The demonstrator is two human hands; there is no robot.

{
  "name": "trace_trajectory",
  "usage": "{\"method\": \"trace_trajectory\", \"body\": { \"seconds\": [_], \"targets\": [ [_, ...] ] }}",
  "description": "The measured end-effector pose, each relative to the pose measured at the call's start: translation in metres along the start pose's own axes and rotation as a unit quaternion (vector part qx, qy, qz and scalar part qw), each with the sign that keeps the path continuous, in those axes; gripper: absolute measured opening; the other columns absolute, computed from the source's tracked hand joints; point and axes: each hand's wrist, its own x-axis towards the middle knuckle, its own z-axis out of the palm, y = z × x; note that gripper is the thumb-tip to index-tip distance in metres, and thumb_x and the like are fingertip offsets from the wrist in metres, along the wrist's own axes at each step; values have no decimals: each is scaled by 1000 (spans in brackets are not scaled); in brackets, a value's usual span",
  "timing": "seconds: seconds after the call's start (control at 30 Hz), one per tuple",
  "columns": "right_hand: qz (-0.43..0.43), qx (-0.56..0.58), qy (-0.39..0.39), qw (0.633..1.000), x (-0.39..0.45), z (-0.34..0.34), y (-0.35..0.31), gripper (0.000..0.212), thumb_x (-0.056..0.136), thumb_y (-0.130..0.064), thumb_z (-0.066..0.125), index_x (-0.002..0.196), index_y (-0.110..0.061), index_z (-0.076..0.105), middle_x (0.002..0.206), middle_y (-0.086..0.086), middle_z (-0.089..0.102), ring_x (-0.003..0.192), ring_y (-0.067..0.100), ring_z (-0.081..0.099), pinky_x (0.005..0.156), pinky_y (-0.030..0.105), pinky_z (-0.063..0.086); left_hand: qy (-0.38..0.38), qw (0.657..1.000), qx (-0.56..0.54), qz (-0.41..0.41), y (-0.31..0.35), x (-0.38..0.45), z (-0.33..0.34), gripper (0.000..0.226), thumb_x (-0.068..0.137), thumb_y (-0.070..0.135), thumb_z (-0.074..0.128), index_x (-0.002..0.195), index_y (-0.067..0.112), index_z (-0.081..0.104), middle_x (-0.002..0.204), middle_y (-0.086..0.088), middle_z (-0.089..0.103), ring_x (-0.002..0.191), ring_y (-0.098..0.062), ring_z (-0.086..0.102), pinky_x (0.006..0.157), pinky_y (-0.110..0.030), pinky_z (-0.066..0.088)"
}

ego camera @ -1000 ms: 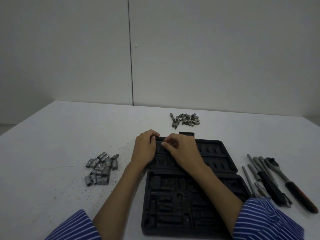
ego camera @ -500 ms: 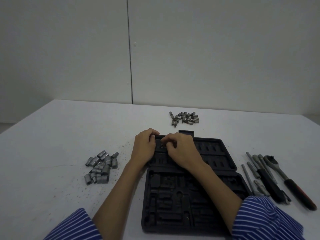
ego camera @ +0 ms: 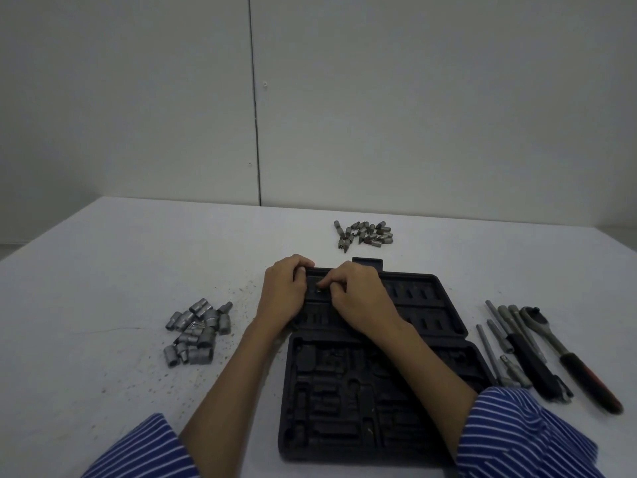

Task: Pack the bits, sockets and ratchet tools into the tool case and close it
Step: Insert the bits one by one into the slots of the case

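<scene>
A matte white table (ego camera: 103, 270), speckled with dark grit, bears an open black moulded-plastic tool case (ego camera: 431, 305) lying flat, its ribbed slots mostly bare. Right of it lie a rubber-gripped ratchet (ego camera: 565, 353) and slim steel extension bars (ego camera: 496, 339). Left sits a heap of dull cylindrical sockets (ego camera: 196, 332); beyond the case, stubby hex bits (ego camera: 363, 233). The left hand (ego camera: 282, 294) grips the lid's corner; the right hand (ego camera: 358, 298) pinches a small bit (ego camera: 320, 288) at a lid slot.
</scene>
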Motion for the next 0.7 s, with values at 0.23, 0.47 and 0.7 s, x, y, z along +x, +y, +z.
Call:
{"method": "trace_trajectory", "body": {
  "seconds": [0.23,0.47,0.7],
  "targets": [
    [-14,-28,-1,999,-2,0,0,30,88,-9,47,95,-17,74,104,4,66,90,19,61,80,38,52,2,1000,3,7,1,0,0,26,91,-1,43,99,5,66,101,-7,68,95,-19,59,84,-24,43],
    [-21,-41,-4,999,-3,-3,-3,29,89,-9,47,97,-17,74,103,3,66,90,18,60,77,34,51,11,1000,20,18,0,1,2,27,90,-3,43,97,6,68,100,-7,68,94,-20,60,83,-26,45],
    [-26,-59,-4,998,-1,-5,0,30,89,-10,46,99,-18,74,102,4,66,91,19,59,72,29,48,6,999,30,27,0,6,6,30,89,-3,43,99,7,69,103,-7,69,96,-20,61,86,-28,47]
  ]
}}
